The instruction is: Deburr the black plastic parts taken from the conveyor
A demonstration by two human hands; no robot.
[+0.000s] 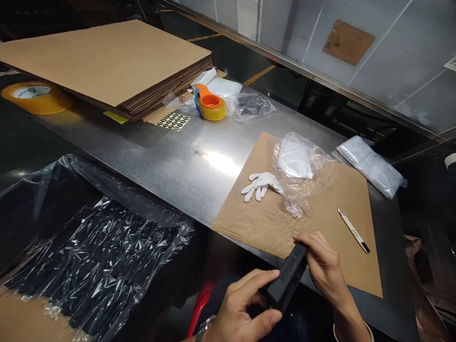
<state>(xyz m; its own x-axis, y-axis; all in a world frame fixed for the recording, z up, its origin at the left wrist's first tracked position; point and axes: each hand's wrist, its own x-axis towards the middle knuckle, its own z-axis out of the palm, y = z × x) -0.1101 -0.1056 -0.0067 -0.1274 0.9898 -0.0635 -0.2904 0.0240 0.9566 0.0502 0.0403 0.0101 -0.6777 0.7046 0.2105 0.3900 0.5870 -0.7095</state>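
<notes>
The left hand (245, 306) and right hand (326, 266) grip opposite ends of the black block (288, 277), held at the near edge of the table (171, 161), beside the cardboard (263, 225).

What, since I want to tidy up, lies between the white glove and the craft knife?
Beside the white glove, part of the crumpled clear plastic; then bare cardboard up to the craft knife, as the head view shows.

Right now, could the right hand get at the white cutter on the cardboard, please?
Probably yes; the white cutter lies uncovered on the cardboard nearby, though the right hand would first have to release the black part.
</notes>
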